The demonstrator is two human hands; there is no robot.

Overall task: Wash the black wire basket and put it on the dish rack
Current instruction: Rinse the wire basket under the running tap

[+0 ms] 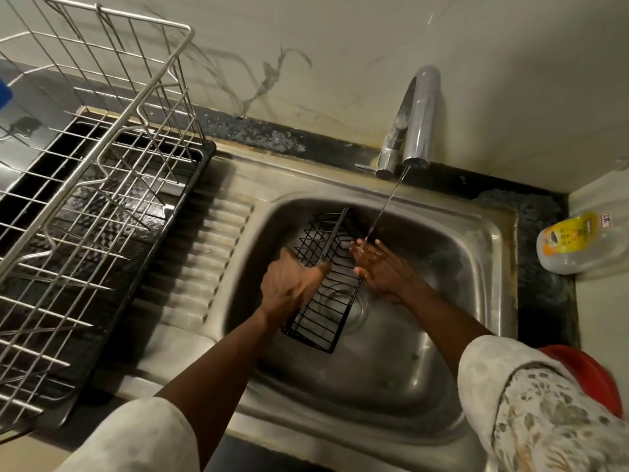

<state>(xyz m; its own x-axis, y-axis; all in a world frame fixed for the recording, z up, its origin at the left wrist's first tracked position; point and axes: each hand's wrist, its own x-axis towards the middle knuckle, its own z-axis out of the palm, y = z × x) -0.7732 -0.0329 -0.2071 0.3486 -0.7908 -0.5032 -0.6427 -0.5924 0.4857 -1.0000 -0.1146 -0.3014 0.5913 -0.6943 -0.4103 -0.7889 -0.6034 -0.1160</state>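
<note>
The black wire basket [326,311] lay tilted in the sink [476,274], its long axis running from the near edge of the bowl away toward the far right, where the stream [388,202] from the tap [418,117] came down. Your left grip [292,284] was closed round the basket's left rim, about halfway along its length, so the weight sat roughly balanced on either side of your fingers. Your right grip [379,264] was spread flat under the water, fingers straight and wet, touching the basket's right edge near its far end; it held nothing that I could make out. The dish rack [102,185] stood on the table well to the left of the sink, beyond the ribbed drainboard [200,253], so it lay on the same side as the hand that already held the wire. I judged that the wash was only partly done, with the near half of the basket outside the stream. When the time came to move it, the left grip looked the natural carrier, swinging the long axis leftward over the sink's rim.
</note>
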